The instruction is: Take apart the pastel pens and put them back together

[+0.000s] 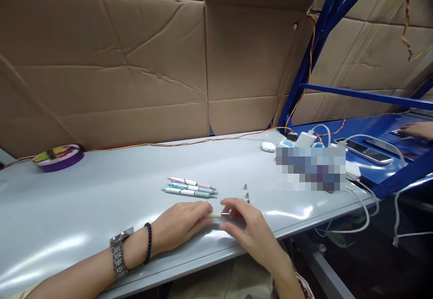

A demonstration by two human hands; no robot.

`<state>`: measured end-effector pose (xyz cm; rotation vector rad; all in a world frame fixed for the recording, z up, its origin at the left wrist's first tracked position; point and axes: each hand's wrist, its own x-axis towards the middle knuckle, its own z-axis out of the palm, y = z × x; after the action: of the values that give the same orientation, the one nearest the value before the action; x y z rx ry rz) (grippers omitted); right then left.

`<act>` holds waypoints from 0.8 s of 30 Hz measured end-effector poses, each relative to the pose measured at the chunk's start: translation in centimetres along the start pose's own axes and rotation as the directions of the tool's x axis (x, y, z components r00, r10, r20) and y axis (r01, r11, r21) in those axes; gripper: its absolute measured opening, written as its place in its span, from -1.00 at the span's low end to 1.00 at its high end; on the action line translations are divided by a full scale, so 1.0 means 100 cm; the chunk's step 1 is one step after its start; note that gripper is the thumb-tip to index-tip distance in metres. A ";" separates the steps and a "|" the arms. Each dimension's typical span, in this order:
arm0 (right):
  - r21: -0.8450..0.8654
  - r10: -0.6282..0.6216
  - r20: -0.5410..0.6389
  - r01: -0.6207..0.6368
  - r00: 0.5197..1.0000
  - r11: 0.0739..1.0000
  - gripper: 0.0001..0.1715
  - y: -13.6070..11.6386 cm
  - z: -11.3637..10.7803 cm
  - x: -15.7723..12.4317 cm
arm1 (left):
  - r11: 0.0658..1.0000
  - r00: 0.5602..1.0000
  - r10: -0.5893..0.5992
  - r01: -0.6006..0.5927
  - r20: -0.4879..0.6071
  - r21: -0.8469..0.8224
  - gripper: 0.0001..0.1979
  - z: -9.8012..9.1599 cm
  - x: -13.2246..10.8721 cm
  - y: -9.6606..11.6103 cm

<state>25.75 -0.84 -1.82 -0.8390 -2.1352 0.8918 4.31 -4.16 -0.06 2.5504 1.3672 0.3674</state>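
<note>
My left hand (184,224), wearing a watch and a dark beaded bracelet, is closed around a cream pen (214,215). The pen lies roughly level, and a thin metal end sticks out of it toward the right. Around that end is my right hand (248,224), thumb and index finger apart, with a gap between them. Whether another finger touches the metal end is hard to see. Just beyond my hands, three pens lie side by side: a pink pen (191,182), a blue pen (192,188) and a pale green pen (188,193). Small metal cone-shaped pen tips (246,195) sit beyond my right hand.
A round purple-sided box (59,158) stands at the back left of the white table (111,177). At the right are a white earbud case (268,146), chargers (305,138), cables and phones (367,151). Another person's hand (417,130) rests at the far right, past a blue frame (301,82).
</note>
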 end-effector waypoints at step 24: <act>-0.043 0.032 -0.024 -0.033 0.999 0.999 -0.85 0.000 -0.001 0.000 | 0.999 0.999 0.013 -0.014 0.033 0.041 -0.75 0.001 -0.001 0.001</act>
<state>25.83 -0.77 -1.76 -0.9046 -2.1333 0.8508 4.39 -4.31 -0.10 2.5877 1.3602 0.3012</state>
